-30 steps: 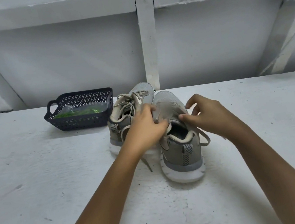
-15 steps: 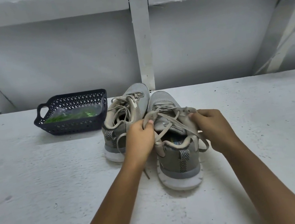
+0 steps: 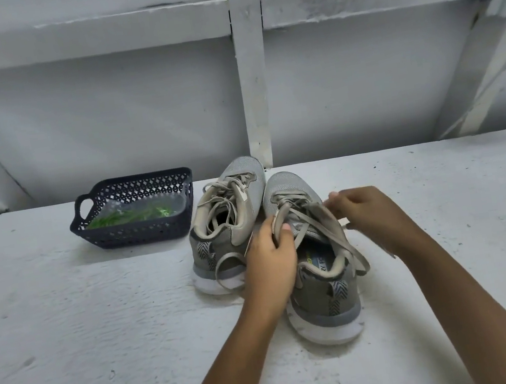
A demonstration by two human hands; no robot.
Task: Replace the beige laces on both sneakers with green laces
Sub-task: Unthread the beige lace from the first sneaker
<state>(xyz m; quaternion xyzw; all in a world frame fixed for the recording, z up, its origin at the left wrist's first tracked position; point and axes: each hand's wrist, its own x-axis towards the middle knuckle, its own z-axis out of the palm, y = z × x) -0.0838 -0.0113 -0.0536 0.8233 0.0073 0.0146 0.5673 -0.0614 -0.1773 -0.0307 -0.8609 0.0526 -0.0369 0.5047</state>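
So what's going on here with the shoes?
A person is loosening the beige lace on the nearer sneaker. The left hand grips the lace beside the tongue, and the right hand seems to pinch it on the other side. The lace is slack but not out of the eyelets. The other sneaker beside it is laced in beige too. The green laces lie in the dark basket on the table.

Both bare forearms reach forward and converge. The left hand [image 3: 269, 256] curls with its thumb raised, pinching the beige lace [image 3: 339, 234]. The right hand [image 3: 368, 216], knuckles up, pinches it with its fingertips.
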